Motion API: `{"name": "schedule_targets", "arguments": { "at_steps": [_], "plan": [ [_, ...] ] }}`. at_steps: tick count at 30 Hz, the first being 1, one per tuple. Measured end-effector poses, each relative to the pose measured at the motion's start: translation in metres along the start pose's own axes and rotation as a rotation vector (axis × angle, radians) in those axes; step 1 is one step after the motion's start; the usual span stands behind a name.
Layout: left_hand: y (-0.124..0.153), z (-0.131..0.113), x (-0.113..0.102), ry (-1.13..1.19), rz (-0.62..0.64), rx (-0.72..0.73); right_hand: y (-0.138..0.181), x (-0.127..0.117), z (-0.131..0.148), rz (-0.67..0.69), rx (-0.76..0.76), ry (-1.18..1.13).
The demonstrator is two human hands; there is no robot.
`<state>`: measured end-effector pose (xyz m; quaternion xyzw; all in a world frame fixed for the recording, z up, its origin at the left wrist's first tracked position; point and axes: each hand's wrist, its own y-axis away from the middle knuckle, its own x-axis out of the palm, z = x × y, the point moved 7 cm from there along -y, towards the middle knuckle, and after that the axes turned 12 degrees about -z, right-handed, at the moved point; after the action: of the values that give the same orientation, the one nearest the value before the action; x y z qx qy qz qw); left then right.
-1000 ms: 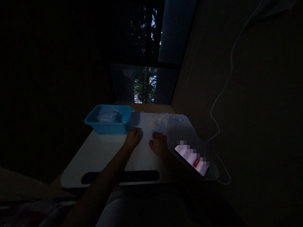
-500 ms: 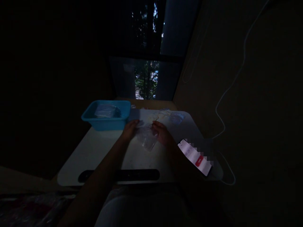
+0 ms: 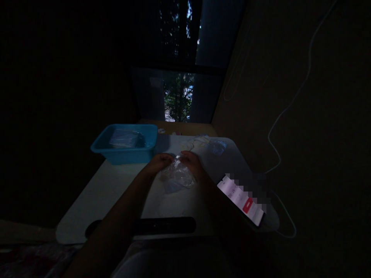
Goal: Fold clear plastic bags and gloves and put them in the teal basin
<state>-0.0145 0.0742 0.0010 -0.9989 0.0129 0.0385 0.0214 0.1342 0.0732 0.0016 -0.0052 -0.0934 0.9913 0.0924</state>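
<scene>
Between my two hands, over the middle of the white table point(image 3: 116, 193), is a crinkled clear plastic bag point(image 3: 179, 175). My left hand point(image 3: 160, 162) pinches its upper left edge, and my right hand point(image 3: 191, 162) grips the upper right edge. The lower part of the bag spreads toward me, with a flatter piece of film at its bottom left. Whether anything lies inside it is too dark to tell. Just beyond my right hand is a pale, cord-like bundle point(image 3: 193, 144), partly hidden by my fingers.
A blue plastic basin point(image 3: 127, 156) with a wrapped pale packet point(image 3: 124, 138) stands at the left. Another clear plastic piece point(image 3: 217, 146) lies at the back right. A lit phone point(image 3: 242, 200) rests near the right edge, by a white cable point(image 3: 279, 154). A dark slot point(image 3: 165, 226) runs along the front.
My hands have drawn closer together and slightly toward me. The bag is now more bunched and crinkled between them. The camera view has shifted slightly.
</scene>
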Motion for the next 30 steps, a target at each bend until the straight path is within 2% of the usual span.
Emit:
{"name": "schedule_targets", "arguments": {
  "at_steps": [2, 4, 9, 16, 21, 30],
  "plan": [
    [-0.003, 0.001, -0.005, 0.026, -0.029, 0.004, 0.0, 0.005, -0.001, 0.088, -0.056, 0.135],
    [-0.004, 0.004, -0.01, 0.088, -0.06, -0.011, -0.001, 0.007, -0.003, 0.118, -0.102, 0.209],
    [-0.005, 0.009, -0.019, 0.224, -0.135, -0.055, -0.003, 0.001, -0.005, 0.071, -0.084, 0.149],
    [-0.003, 0.003, -0.018, 0.162, -0.145, -0.022, 0.003, -0.003, -0.004, 0.097, 0.026, 0.03],
    [-0.005, 0.003, -0.014, 0.153, -0.075, -0.01, 0.005, -0.003, 0.002, 0.133, 0.012, -0.012],
    [-0.012, 0.017, -0.024, 0.152, -0.165, 0.004, 0.005, -0.008, 0.002, 0.064, -0.017, 0.066]
  ]
}}
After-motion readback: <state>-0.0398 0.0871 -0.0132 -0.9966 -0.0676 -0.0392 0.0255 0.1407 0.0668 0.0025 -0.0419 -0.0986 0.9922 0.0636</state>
